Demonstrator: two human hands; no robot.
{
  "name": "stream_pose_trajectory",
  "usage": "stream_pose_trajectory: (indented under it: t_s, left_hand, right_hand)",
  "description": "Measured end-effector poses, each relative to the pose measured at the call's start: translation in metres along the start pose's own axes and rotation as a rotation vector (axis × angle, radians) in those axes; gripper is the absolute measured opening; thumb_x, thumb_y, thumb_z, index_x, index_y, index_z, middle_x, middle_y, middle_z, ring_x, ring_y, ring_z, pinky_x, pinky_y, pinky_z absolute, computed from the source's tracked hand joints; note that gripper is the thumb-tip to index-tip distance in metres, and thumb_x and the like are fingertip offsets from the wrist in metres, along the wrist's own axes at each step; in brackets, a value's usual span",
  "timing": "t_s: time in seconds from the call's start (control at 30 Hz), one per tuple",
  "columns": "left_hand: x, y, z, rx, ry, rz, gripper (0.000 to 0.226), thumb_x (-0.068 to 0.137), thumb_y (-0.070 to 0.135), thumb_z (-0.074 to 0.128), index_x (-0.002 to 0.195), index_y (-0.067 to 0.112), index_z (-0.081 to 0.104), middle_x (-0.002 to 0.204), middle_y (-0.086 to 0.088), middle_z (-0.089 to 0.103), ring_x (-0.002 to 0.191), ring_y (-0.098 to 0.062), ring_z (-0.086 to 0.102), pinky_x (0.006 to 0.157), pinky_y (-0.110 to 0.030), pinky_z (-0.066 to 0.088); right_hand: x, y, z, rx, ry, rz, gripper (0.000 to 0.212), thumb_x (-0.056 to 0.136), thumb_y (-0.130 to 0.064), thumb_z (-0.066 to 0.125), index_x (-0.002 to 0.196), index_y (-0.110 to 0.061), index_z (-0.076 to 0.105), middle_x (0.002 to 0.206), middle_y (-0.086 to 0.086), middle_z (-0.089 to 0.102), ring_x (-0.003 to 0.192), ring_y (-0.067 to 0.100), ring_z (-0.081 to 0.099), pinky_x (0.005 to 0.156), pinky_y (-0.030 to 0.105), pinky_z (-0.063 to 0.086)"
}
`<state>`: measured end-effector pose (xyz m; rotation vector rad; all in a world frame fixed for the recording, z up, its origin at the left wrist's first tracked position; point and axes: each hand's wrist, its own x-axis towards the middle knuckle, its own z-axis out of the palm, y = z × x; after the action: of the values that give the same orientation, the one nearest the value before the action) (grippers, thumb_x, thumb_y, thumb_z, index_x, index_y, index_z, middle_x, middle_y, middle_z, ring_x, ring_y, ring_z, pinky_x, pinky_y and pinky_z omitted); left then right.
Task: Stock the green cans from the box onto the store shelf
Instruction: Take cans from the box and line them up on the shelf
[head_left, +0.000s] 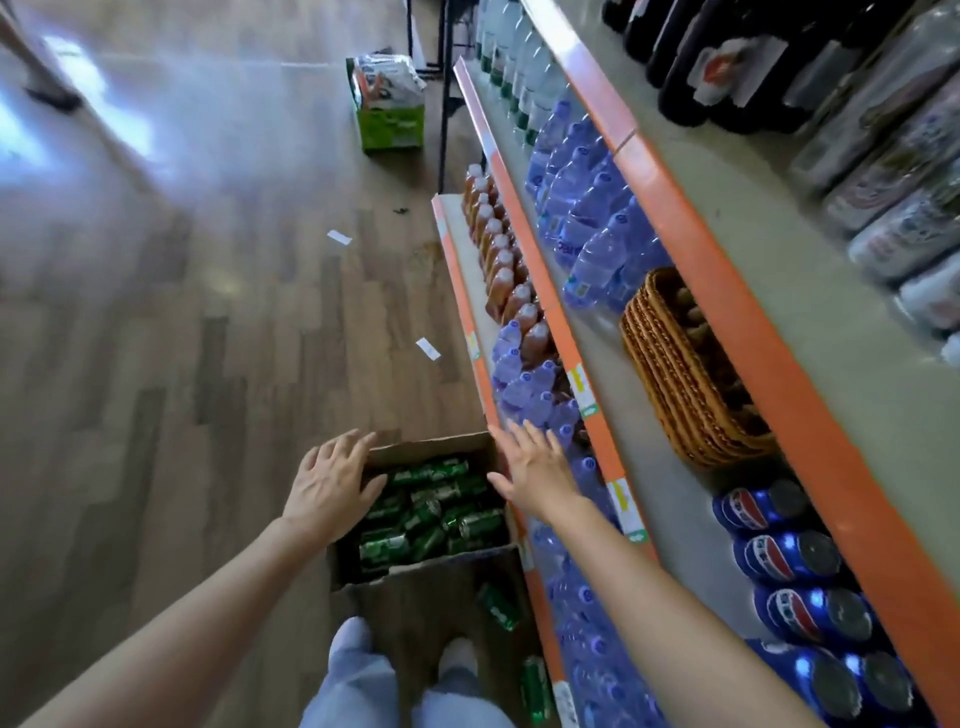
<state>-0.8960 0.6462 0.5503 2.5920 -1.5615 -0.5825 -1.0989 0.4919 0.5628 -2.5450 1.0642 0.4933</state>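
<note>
Green cans (431, 506): many, lying jumbled on their sides in an open cardboard box (436, 449) that stands on the wood floor (208, 364), just beside the base of the store shelf (467, 312). The box looks close to full. Two stray green cans lie outside it on the floor, one (500, 607) just behind the box and another (536, 688) nearer the person's feet, against the shelf base. No green can is visible on any shelf level in view, so stocking appears barely begun and nearly the whole load is left. Left hand (332, 486): fingers spread and straight, at the box's left rim, holding nothing; contact with the cardboard cannot be told. Right hand (530, 470): flat, fingers extended, over the box's right edge toward the shelf, also holding nothing. Shelf contents: blue water bottles (519, 384) and amber drink bottles (498, 270) on the bottom level; more water, a wicker basket (685, 374) and cola bottles (789, 556) on the level above. Which space is meant for the cans cannot be told. Further off: a green carton (389, 104) and paper slips (427, 348) on the floor.
</note>
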Motion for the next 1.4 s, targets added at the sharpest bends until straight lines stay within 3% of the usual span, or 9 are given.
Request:
stream_pose_trajectory:
  t_s: [0.37,0.77,1.13,1.27,1.4]
  left_hand:
    - [0.025,-0.048,0.092,0.053,-0.162,-0.099,0.064,0.091,0.052,0.042,0.146,0.025,0.024,0.15,0.003,0.03,0.138,-0.015,0.026,0.112,-0.031,0.019]
    - [0.087,-0.124,0.291,0.041,-0.373,-0.077,0.065,0.092,0.052,0.039,0.148,0.025,0.019,0.152,0.002,0.025,0.14,-0.017,0.023,0.113,-0.031,0.019]
    - [0.154,-0.185,0.485,-0.079,-0.527,-0.005,0.074,0.088,0.053,0.051,0.147,0.023,0.019,0.149,-0.001,0.028,0.136,-0.02,0.029,0.111,-0.031,0.025]
    - [0.167,-0.189,0.524,-0.127,-0.575,0.056,0.078,0.085,0.05,0.058,0.148,0.021,0.02,0.153,-0.003,0.02,0.139,-0.02,0.023,0.113,-0.029,0.021]
    - [0.17,-0.196,0.545,-0.172,-0.512,0.128,0.082,0.075,0.056,0.065,0.142,0.024,0.031,0.145,0.001,0.03,0.133,-0.018,0.029,0.107,-0.028,0.028]
  right_hand:
    - [0.055,-0.002,0.103,0.026,-0.179,-0.027,0.068,0.096,-0.041,0.045,0.151,-0.026,0.009,0.158,0.001,0.012,0.146,0.021,0.009,0.117,0.04,0.007]
    - [0.193,0.008,0.306,0.129,-0.316,-0.007,0.071,0.093,-0.04,0.052,0.15,-0.028,0.013,0.157,-0.001,0.016,0.145,0.018,0.013,0.117,0.038,0.013]
    - [0.308,0.021,0.473,-0.044,-0.363,-0.191,0.071,0.092,-0.039,0.054,0.15,-0.026,0.014,0.155,0.003,0.019,0.144,0.024,0.014,0.117,0.04,0.014]
    - [0.336,0.029,0.509,-0.134,-0.328,-0.33,0.08,0.084,-0.038,0.065,0.149,-0.024,0.02,0.155,0.004,0.021,0.143,0.026,0.016,0.117,0.04,0.016]
    - [0.351,0.033,0.524,-0.192,-0.305,-0.413,0.088,0.079,-0.04,0.07,0.149,-0.027,0.018,0.153,0.002,0.022,0.139,0.026,0.021,0.114,0.04,0.019]
